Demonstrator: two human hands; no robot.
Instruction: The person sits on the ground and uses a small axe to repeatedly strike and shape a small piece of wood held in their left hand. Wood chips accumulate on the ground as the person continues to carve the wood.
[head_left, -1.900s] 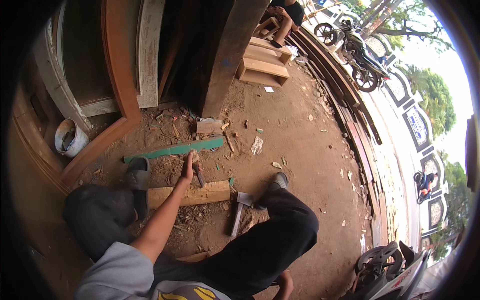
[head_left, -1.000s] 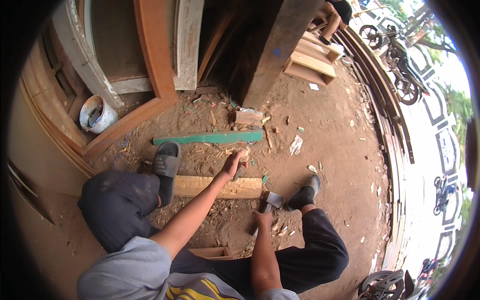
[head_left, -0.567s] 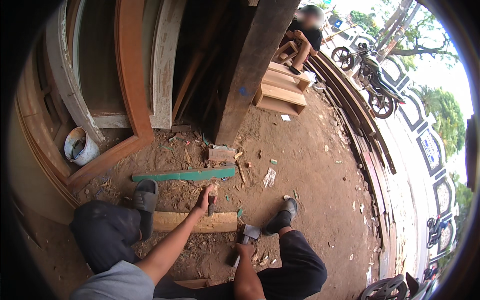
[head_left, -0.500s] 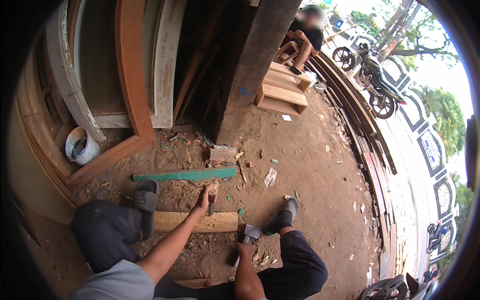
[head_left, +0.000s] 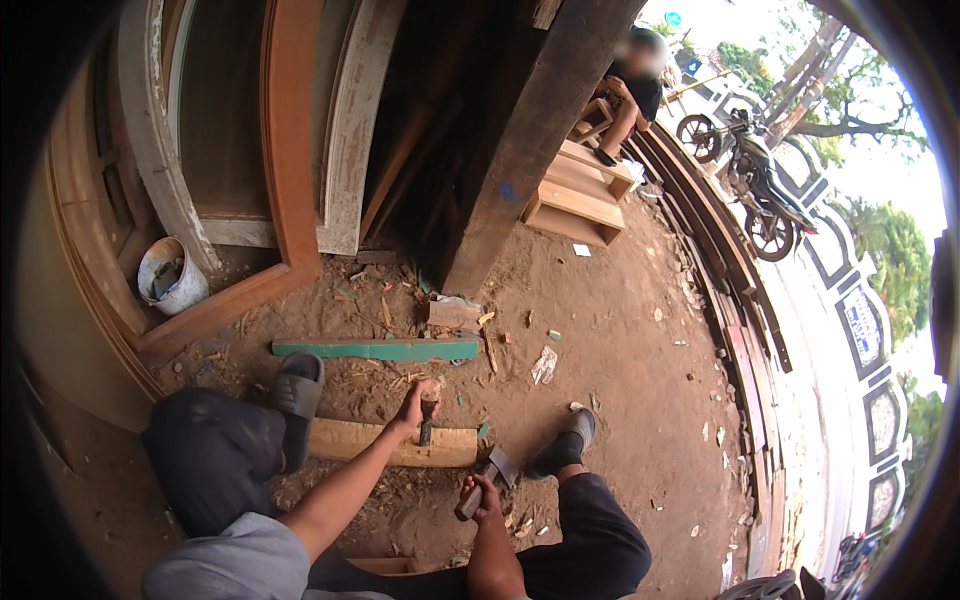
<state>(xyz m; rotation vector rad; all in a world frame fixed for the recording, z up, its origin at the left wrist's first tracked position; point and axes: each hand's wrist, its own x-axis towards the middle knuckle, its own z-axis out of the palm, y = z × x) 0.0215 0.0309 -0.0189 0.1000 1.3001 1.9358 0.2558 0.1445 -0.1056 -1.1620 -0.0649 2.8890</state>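
My left hand (head_left: pixel 412 410) is closed around a chisel (head_left: pixel 427 425), held roughly upright with its lower end at a pale wooden beam (head_left: pixel 370 442). The beam lies on the dirt between my feet. Closer to me, my right hand (head_left: pixel 484 497) grips what looks like a hatchet (head_left: pixel 503 468); its broad grey head points away from me, and a thick dark end sticks out on the near side of my fist. The hatchet is apart from the beam and the chisel.
A green-painted board (head_left: pixel 375 350) lies beyond the beam among wood chips. Door frames (head_left: pixel 290 150) and a paint-stained bucket (head_left: pixel 172 277) stand at left. A thick post (head_left: pixel 540 130) rises ahead. Wooden boxes (head_left: pixel 575 212), a seated person and stacked planks (head_left: pixel 735 270) are farther right.
My right hand has lifted and turned the hatchet, so its thick near end now shows. My left hand stays at the beam with the chisel. The view has shifted slightly.
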